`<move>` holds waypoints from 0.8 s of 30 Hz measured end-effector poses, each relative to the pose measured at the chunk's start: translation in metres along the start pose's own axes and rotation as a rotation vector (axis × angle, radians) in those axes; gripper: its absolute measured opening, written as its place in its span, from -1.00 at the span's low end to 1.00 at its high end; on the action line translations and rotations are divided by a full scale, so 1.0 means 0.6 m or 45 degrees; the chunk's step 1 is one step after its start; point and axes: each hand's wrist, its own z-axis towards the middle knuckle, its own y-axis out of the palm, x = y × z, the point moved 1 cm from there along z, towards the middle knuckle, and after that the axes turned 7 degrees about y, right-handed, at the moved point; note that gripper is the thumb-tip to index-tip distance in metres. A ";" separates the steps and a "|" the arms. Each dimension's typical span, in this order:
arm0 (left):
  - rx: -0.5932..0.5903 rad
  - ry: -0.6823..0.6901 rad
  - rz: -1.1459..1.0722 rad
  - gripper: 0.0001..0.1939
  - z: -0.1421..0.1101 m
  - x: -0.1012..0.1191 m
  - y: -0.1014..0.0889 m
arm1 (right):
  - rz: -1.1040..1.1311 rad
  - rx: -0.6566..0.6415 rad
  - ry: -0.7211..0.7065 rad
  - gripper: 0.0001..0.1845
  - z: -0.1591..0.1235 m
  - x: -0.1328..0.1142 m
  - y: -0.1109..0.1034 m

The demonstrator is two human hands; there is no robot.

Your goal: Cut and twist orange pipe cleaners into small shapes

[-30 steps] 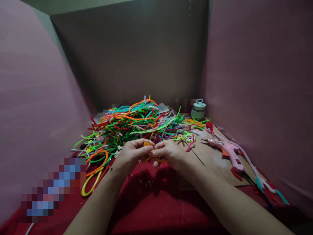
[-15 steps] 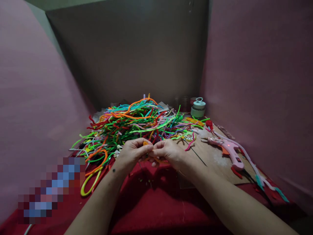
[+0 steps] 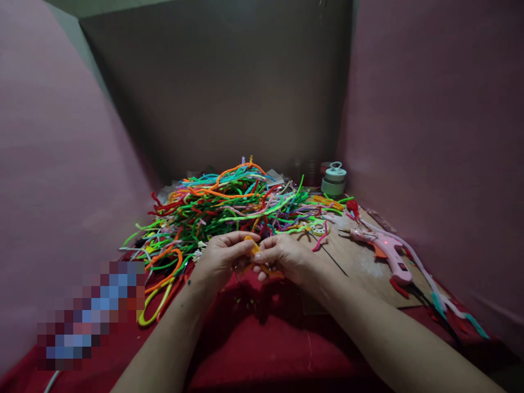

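Observation:
My left hand (image 3: pixel 223 255) and my right hand (image 3: pixel 282 255) meet fingertip to fingertip over the red cloth (image 3: pixel 262 338). Both pinch a bent orange pipe cleaner (image 3: pixel 250 244); a loop of it shows above the fingers and more orange shows below my right hand. Just beyond the hands lies a big heap of pipe cleaners (image 3: pixel 229 210) in green, orange, red, blue and pink.
A pink glue gun (image 3: pixel 387 251) with a lit red light lies on a wooden board (image 3: pixel 360 267) to the right, its cord trailing forward. Rolls of tape (image 3: pixel 333 183) stand at the back right. Yellow and orange loops (image 3: pixel 158 297) lie at the left. Pink walls close in both sides.
The hands stay in place, working the orange pipe cleaner; its loop now sticks up a little more between the fingertips. The view shifted slightly.

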 end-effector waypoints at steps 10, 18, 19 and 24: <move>0.002 -0.065 -0.245 -0.80 -0.001 -0.004 0.004 | 0.022 -0.162 0.012 -0.75 -0.003 0.000 0.004; 0.208 0.023 -0.151 -0.73 -0.005 0.000 0.018 | -0.045 -0.054 -0.053 -0.76 0.000 0.002 0.005; 0.208 0.026 -0.125 -0.75 -0.006 0.001 0.018 | -0.060 -0.014 -0.073 -0.77 0.000 0.002 0.006; 0.028 -0.018 0.056 -0.78 -0.007 0.004 0.011 | -0.137 0.104 -0.123 -0.85 0.001 0.003 0.010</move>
